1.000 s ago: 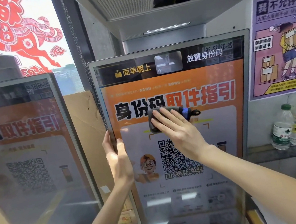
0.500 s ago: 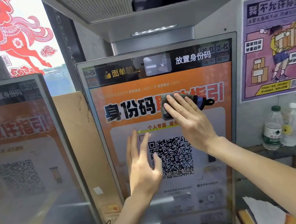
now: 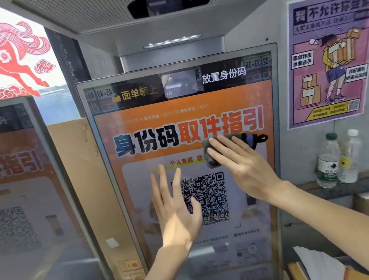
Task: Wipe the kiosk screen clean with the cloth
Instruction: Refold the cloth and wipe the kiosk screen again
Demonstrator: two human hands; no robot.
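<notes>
Dark grey cloth (image 3: 249, 138) is pressed flat against the kiosk screen (image 3: 142, 122), just under the big title (image 3: 189, 132), by the straight fingers of the right hand (image 3: 245, 169). Nothing is held by the left hand (image 3: 175, 215); its fingers are spread beside the QR code (image 3: 209, 198).

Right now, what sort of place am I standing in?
Probably a parcel pickup point: a self-service kiosk screen shows a QR code, a wall poster pictures someone carrying boxes, and a second kiosk stands to the left.
</notes>
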